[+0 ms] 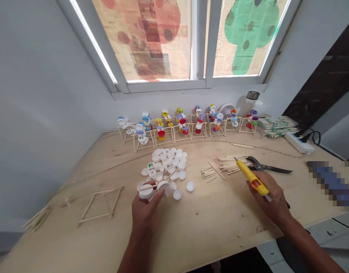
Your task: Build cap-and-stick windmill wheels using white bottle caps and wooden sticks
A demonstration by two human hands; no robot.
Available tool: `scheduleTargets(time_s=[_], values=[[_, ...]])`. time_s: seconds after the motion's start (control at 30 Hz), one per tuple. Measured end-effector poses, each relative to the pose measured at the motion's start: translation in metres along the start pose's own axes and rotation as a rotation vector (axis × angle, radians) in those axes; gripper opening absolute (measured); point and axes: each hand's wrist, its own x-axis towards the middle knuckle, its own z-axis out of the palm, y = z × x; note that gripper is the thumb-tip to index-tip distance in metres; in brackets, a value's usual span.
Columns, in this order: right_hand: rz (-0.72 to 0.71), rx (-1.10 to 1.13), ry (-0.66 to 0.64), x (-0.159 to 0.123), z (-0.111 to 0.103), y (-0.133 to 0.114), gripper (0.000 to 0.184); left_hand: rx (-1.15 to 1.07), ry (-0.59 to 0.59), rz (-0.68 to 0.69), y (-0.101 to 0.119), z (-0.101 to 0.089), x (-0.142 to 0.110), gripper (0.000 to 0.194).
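Note:
My left hand (146, 214) grips a small assembly of wooden sticks and white bottle caps (146, 190), held above the table's middle. Just behind it lies a heap of white bottle caps (171, 155), with a few single caps to its right. In my right hand (272, 197) is a yellow glue gun (250, 175), its nozzle pointing away and to the left. Beyond that nozzle are long wooden sticks (231, 163), and cut short sticks (208, 173) lie to their left. Black-handled pliers (267, 167) rest behind my right hand.
Stick frames with coloured caps (182, 125) line the wall. A bare stick frame (102, 206) and loose sticks (39, 218) lie left. At back right are bagged sticks (277, 126), a power strip (299, 143), a bottle (250, 101) and a fan (228, 109).

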Motion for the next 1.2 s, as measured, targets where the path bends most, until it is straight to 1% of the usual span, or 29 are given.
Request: scheduleTargets(time_s=[0.07, 0.13, 0.2, 0.27, 0.33, 0.43, 0.57, 0.67, 0.73, 0.8, 0.87, 0.9, 0.93, 0.97, 1.0, 1.03, 1.1, 1.17, 1.2], values=[[-0.012, -0.162, 0.017, -0.013, -0.014, 0.035, 0.02, -0.069, -0.028, -0.04, 0.002, 0.001, 0.0, 0.044], [0.013, -0.29, 0.009, -0.023, -0.027, 0.064, 0.021, -0.131, -0.071, -0.085, 0.004, 0.002, -0.001, 0.042], [0.029, -0.388, -0.01, -0.03, -0.036, 0.086, 0.024, -0.172, -0.108, -0.123, 0.005, 0.003, -0.002, 0.038], [0.025, -0.48, -0.039, -0.033, -0.04, 0.101, 0.027, -0.196, -0.136, -0.156, 0.006, 0.004, -0.002, 0.035], [0.015, -0.573, -0.075, -0.034, -0.041, 0.111, 0.029, -0.219, -0.148, -0.182, 0.007, 0.004, -0.002, 0.034], [0.004, -0.668, -0.15, -0.031, -0.04, 0.116, 0.028, -0.263, -0.157, -0.207, 0.007, 0.004, -0.002, 0.033], [-0.001, -0.67, -0.226, -0.029, -0.039, 0.119, 0.026, -0.303, -0.168, -0.205, 0.006, 0.005, -0.005, 0.028], [-0.008, -0.653, -0.26, -0.032, -0.041, 0.135, 0.031, -0.322, -0.17, -0.189, 0.007, 0.006, -0.007, 0.025], [-0.047, -0.611, -0.258, -0.036, -0.045, 0.153, 0.034, -0.327, -0.175, -0.19, 0.007, 0.006, -0.008, 0.026], [-0.119, -0.523, -0.206, -0.038, -0.052, 0.169, 0.037, -0.326, -0.173, -0.185, 0.008, 0.006, -0.008, 0.028], [-0.142, -0.489, -0.175, -0.035, -0.058, 0.172, 0.045, -0.31, -0.164, -0.174, 0.008, 0.004, -0.007, 0.028], [-0.126, -0.485, -0.174, -0.032, -0.06, 0.166, 0.048, -0.297, -0.159, -0.168, 0.008, 0.004, -0.007, 0.028], [-0.097, -0.478, -0.177, -0.027, -0.06, 0.154, 0.048, -0.283, -0.156, -0.164, 0.008, 0.003, -0.007, 0.028], [-0.037, -0.445, -0.171, -0.021, -0.057, 0.135, 0.045, -0.271, -0.154, -0.162, 0.008, 0.003, -0.007, 0.029], [0.007, -0.369, -0.18, -0.015, -0.05, 0.112, 0.038, -0.265, -0.154, -0.16, 0.008, 0.002, -0.007, 0.029], [0.034, -0.271, -0.174, -0.007, -0.04, 0.085, 0.032, -0.265, -0.155, -0.158, 0.008, 0.002, -0.006, 0.03], [0.034, -0.08, -0.239, 0.008, -0.012, 0.027, 0.027, -0.275, -0.164, -0.159, 0.008, 0.001, -0.006, 0.03], [-0.045, 0.096, -0.345, 0.024, 0.019, -0.026, 0.025, -0.29, -0.175, -0.159, 0.009, 0.0, -0.005, 0.03], [-0.094, 0.138, -0.396, 0.031, 0.034, -0.047, 0.024, -0.297, -0.178, -0.156, 0.009, 0.0, -0.005, 0.03]])
